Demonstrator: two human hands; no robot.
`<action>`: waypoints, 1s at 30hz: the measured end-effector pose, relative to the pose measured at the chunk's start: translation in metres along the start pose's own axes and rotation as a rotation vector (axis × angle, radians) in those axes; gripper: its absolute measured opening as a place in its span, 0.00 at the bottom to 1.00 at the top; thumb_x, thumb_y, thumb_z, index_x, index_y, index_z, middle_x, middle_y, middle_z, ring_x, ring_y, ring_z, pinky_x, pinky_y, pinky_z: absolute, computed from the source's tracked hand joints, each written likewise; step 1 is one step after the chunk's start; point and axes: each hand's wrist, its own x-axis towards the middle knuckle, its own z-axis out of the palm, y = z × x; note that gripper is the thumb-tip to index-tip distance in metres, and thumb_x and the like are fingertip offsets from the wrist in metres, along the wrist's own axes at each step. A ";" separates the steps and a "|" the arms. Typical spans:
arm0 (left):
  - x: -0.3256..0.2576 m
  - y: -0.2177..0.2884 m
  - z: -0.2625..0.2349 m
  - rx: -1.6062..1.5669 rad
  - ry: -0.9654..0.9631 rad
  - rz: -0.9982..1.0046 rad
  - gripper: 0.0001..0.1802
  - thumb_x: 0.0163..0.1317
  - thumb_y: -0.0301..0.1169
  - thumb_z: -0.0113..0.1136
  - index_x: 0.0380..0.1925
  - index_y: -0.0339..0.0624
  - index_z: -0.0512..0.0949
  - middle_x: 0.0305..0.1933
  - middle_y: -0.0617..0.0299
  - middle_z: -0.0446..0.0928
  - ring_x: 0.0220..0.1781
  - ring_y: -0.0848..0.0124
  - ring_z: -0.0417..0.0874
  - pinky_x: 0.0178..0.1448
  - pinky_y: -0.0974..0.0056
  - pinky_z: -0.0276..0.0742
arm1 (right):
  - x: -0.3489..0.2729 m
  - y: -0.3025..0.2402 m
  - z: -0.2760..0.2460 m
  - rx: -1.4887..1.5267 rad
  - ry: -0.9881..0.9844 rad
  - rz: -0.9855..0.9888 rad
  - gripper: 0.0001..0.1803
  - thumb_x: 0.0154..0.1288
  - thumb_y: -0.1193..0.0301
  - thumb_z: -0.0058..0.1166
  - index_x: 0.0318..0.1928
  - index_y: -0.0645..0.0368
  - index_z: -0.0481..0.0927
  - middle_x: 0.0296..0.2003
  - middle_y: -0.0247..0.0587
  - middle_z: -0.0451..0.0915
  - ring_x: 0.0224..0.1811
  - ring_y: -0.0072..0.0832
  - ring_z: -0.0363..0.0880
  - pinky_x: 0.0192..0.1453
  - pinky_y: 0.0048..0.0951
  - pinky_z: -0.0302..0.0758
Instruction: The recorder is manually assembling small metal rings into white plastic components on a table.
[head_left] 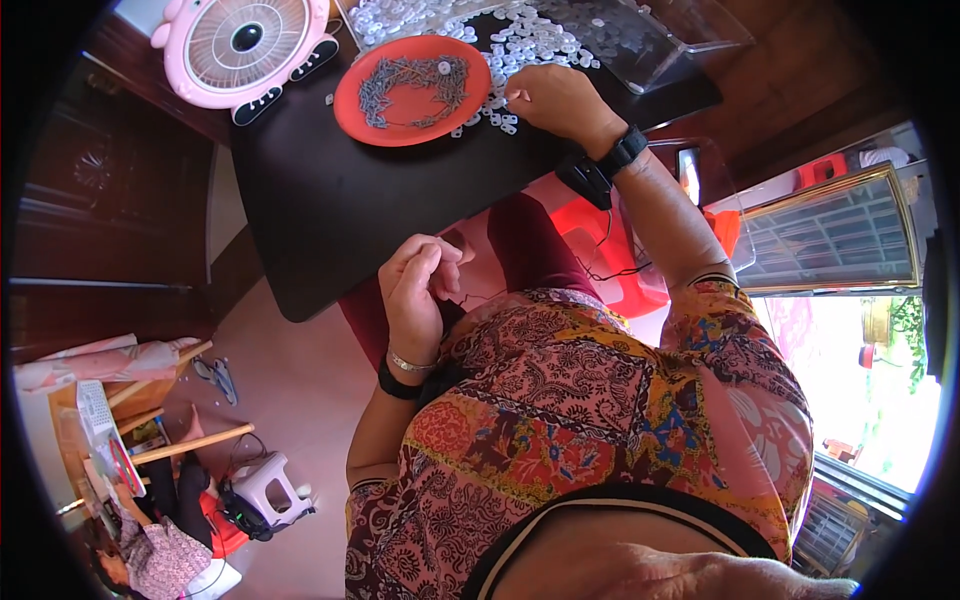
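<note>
My right hand point(562, 103) hovers at the right rim of an orange-red plate point(411, 109), its fingers curled in over small clear-white plastic pieces point(535, 40). What those fingers hold, if anything, is hidden. On the plate lie many small grey metal parts point(385, 85), heaped around the rim, with one white round piece point(444, 67) among them. Nearer to me, my left hand point(415, 285) is raised in front of the table's edge over my lap. Thumb and fingers are bent together there; anything between them is too small to see.
A pink fan point(245, 45) stands at the back left of the dark table point(330, 200). A clear plastic box point(660, 50) is at the back right. A red stool point(630, 290) shows below the table's right side. Someone lies low at the lower left, near a pale stool point(270, 492).
</note>
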 end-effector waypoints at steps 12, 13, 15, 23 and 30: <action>0.002 0.003 0.003 0.023 -0.012 -0.015 0.15 0.62 0.32 0.44 0.26 0.35 0.77 0.20 0.64 0.73 0.20 0.80 0.69 0.24 0.75 0.61 | 0.002 -0.002 0.005 0.014 0.023 -0.057 0.07 0.58 0.71 0.46 0.32 0.57 0.77 0.27 0.42 0.80 0.31 0.41 0.79 0.36 0.40 0.75; 0.003 0.003 0.003 0.033 -0.027 -0.016 0.15 0.62 0.32 0.44 0.25 0.35 0.77 0.20 0.65 0.73 0.20 0.80 0.69 0.24 0.74 0.61 | 0.001 0.003 0.005 0.112 0.050 -0.064 0.07 0.58 0.72 0.48 0.34 0.57 0.78 0.27 0.43 0.80 0.30 0.40 0.79 0.35 0.38 0.75; 0.003 0.001 0.002 0.041 -0.025 -0.032 0.15 0.62 0.33 0.44 0.26 0.35 0.77 0.20 0.65 0.73 0.20 0.80 0.70 0.24 0.74 0.62 | -0.006 -0.001 -0.003 0.259 0.120 -0.053 0.08 0.58 0.72 0.51 0.38 0.58 0.79 0.27 0.42 0.80 0.29 0.35 0.79 0.35 0.34 0.75; 0.013 -0.002 0.010 -0.016 -0.073 -0.127 0.15 0.64 0.36 0.43 0.34 0.36 0.75 0.24 0.65 0.74 0.22 0.79 0.71 0.25 0.75 0.63 | -0.061 -0.100 -0.029 1.485 -0.090 0.124 0.05 0.61 0.79 0.56 0.38 0.65 0.79 0.31 0.32 0.80 0.34 0.15 0.78 0.38 0.18 0.76; 0.014 -0.004 0.004 -0.099 -0.059 -0.122 0.14 0.66 0.36 0.42 0.30 0.38 0.73 0.23 0.64 0.73 0.21 0.78 0.71 0.23 0.76 0.60 | -0.077 -0.128 -0.020 1.225 -0.046 0.081 0.03 0.61 0.82 0.54 0.36 0.66 0.78 0.35 0.35 0.76 0.37 0.17 0.78 0.38 0.20 0.75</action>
